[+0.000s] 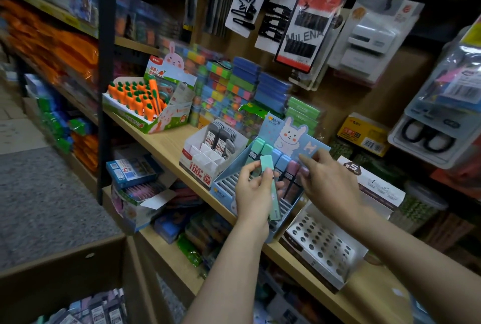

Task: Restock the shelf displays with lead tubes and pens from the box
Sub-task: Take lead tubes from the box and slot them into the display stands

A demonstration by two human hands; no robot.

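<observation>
Down at the bottom left there's the cardboard box point(78, 258) with more lead tubes point(96, 309) lying inside, kinda blurry. Left hand point(253, 193) has its fingers curled around a mint-green lead tube point(270, 188), held right over the slots of the blue bunny display point(263, 167) on the wooden shelf point(161, 141), while the right hand point(328, 180) is loosely open with fingertips touching the pink tubes point(292, 170) already standing in that display. Just left of it sits a white display point(208, 151) with grey lead tubes, and to the right a white tray with round holes point(320, 243).

empty slots in blue display point(229, 190), hanging packs point(303, 34) overhead
</observation>
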